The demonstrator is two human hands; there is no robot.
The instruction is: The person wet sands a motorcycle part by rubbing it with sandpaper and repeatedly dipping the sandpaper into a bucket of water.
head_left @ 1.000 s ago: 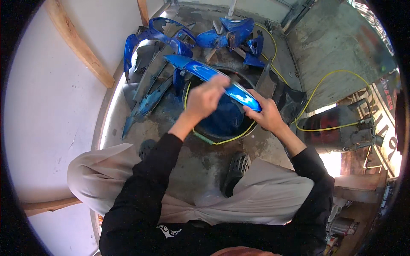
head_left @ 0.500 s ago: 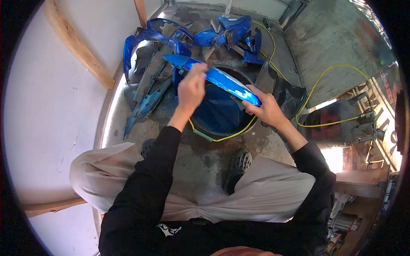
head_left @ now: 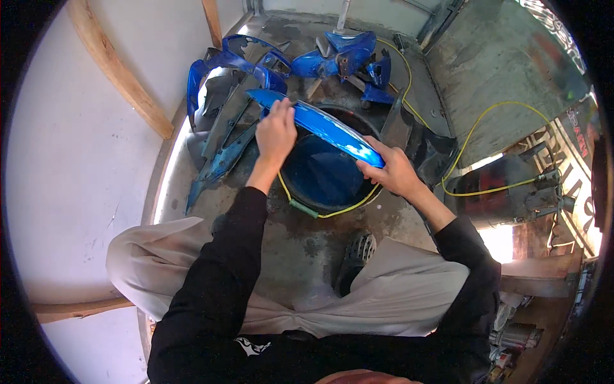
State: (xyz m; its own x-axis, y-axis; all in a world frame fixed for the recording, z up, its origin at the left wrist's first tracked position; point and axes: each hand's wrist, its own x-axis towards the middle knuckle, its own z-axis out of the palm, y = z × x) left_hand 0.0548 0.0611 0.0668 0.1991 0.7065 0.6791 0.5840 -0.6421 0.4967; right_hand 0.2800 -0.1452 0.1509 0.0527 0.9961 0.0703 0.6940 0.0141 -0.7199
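Observation:
A long, narrow, glossy blue plastic fairing panel (head_left: 332, 131) slants across the middle, over a black bucket of dark bluish water (head_left: 329, 173). My right hand (head_left: 393, 169) grips its lower right end, thumb on the near side and fingers over the top. Toward the panel's pointed far-left end, my left hand (head_left: 277, 131) presses against the surface with its fingers closed together. Whatever lies under those fingertips, if anything, is hidden.
Several blue and dark fairing pieces lie at the far left (head_left: 224, 70) and far middle (head_left: 342, 57). A yellow hose (head_left: 473, 134) runs to a dark tank (head_left: 502, 185) on the right. A white wall (head_left: 77, 166) bounds the left. The bucket has a yellow handle with a green grip (head_left: 303, 208).
My left hand has slid left along the panel from nearer its middle. The panel and my right hand have dropped slightly toward me.

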